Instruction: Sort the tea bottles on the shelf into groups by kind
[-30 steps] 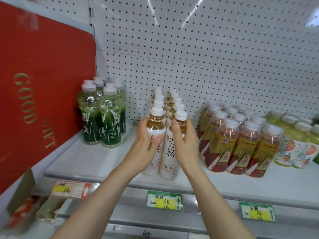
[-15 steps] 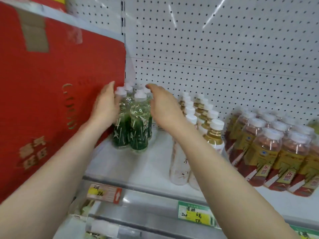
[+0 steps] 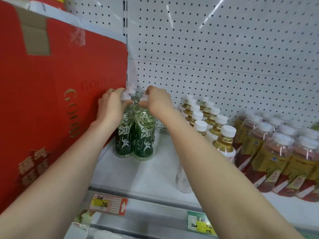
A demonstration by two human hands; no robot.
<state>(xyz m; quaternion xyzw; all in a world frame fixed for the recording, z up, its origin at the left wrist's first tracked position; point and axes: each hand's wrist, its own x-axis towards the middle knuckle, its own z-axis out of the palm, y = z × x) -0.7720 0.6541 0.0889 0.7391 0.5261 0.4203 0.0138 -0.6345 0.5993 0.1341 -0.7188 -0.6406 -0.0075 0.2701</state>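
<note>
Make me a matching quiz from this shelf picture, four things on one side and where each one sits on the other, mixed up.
Things
1. green-label bottles
2. white-label bottles
3. red and yellow label bottles
4. red carton

Places
A. far left, against the shelf's side
B. right end of the shelf
C. under both hands, the left hand and right hand on their caps
D. two rows in the middle of the shelf

Pairs: 1-C, 2-D, 3-B, 4-A
</note>
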